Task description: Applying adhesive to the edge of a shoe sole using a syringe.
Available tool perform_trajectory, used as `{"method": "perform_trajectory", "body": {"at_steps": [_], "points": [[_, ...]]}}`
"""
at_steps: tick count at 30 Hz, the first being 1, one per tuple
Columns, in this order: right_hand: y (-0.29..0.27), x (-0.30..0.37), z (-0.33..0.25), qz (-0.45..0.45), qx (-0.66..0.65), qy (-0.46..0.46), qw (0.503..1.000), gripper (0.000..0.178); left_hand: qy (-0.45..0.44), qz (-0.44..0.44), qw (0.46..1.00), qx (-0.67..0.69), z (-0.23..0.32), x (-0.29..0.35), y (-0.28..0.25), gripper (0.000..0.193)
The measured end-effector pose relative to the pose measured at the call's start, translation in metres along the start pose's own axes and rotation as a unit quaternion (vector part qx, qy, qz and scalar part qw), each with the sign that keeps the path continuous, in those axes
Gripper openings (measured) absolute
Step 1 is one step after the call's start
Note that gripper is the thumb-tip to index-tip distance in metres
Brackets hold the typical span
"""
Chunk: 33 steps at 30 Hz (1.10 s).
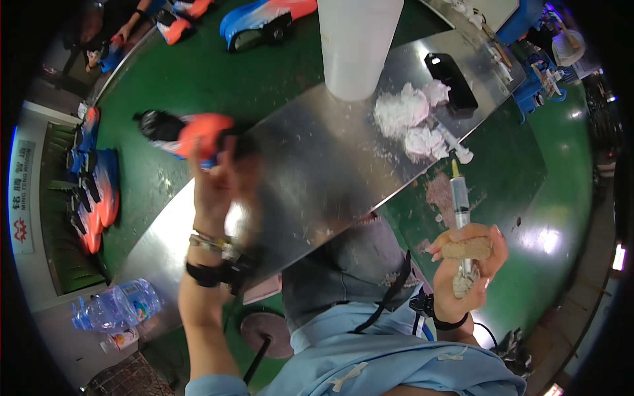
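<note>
My right hand (467,264) is closed around a clear syringe (460,198) with a yellow tip, which points away from me. Tan wrapping covers one of its fingers, and whitish crumpled material shows in the palm. My left hand (216,181) is smeared by motion at an orange, blue and black shoe (205,134) on the far left part of the bench. The fingers overlap the shoe's near side; whether they grip it is too blurred to tell. White crumpled wads (403,113) lie on the metal plate beyond the syringe, with another clear syringe-like tube (448,135) beside them.
A tall white cylinder (356,53) stands on the metal plate (317,158). A black case (452,86) lies to its right. More shoes (264,23) sit at the back, and others (92,191) at the left edge. Plastic bottles (119,305) stand lower left. Another person's hand (125,32) shows far left.
</note>
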State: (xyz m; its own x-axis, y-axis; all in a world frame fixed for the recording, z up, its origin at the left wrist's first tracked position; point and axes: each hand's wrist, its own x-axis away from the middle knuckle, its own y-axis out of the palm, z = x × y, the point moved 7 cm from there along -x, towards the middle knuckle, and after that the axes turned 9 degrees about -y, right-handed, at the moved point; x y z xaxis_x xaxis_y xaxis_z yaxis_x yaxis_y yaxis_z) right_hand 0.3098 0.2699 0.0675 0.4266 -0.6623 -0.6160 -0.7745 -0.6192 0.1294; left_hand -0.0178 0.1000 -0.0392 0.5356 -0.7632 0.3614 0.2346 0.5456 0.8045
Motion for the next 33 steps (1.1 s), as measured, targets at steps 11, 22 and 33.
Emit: {"method": "perform_trajectory", "body": {"at_steps": [11, 22, 33], "points": [[0.012, -0.016, 0.085, -0.064, -0.042, 0.051, 0.996, 0.05, 0.313, 0.457, 0.824, -0.118, 0.304, 0.094, -0.278, 0.048], [-0.007, -0.027, 0.135, -0.099, -0.042, 0.1, 0.989, 0.048, 0.274, 0.206, 0.618, -0.707, 0.176, -0.193, 0.03, 0.051], [-0.017, -0.041, 0.133, -0.089, -0.035, 0.113, 0.989, 0.051, 0.188, 0.079, 0.072, -0.976, 0.068, -0.396, 0.194, 0.028]]}}
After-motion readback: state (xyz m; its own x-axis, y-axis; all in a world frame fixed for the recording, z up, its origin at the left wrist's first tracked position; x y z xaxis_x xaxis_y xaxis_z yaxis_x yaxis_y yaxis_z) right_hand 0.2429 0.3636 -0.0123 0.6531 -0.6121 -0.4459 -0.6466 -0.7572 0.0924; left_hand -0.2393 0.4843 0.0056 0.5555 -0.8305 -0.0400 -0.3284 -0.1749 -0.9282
